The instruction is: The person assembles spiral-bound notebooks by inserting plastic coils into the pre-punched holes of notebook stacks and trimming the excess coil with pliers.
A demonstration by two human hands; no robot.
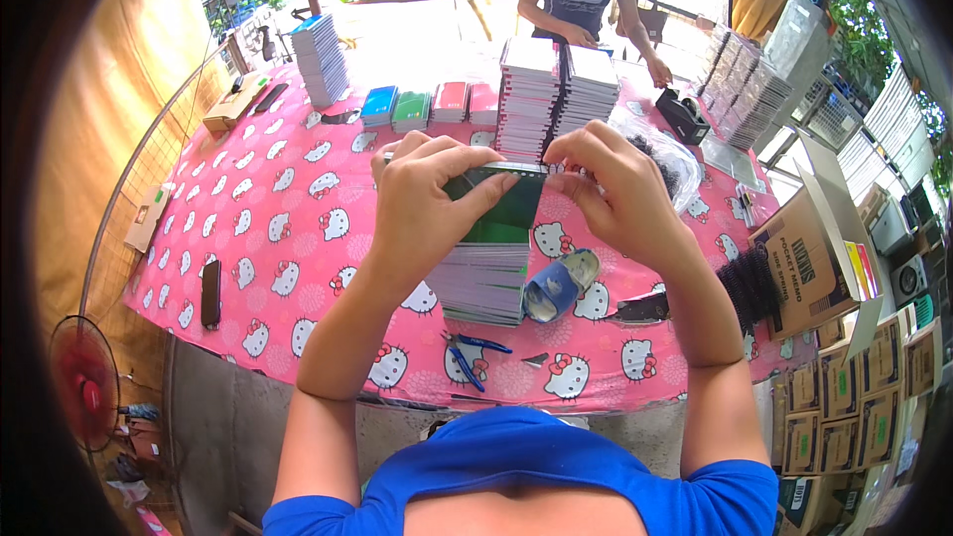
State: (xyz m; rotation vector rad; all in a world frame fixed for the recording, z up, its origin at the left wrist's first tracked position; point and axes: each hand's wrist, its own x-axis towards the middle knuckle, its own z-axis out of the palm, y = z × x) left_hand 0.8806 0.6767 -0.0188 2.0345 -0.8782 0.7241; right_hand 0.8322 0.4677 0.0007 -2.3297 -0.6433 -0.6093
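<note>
Between fingers (486, 198), notebook (521, 202), punched edge (520, 168) away, crosswise

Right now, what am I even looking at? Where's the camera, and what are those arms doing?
There's no robot here, just a person's two bare hands. The camera sits on that person's head and looks down, so you see almost what they see. Its very wide lens bends straight edges.

The left hand holds a small green notebook. The right hand has its fingertips at the notebook's corner; exactly what they pinch is too small to tell.

On the pink tablecloth are blue-handled cutters, a black phone, stacks of books and some black coils. Another person stands across the table.
</note>
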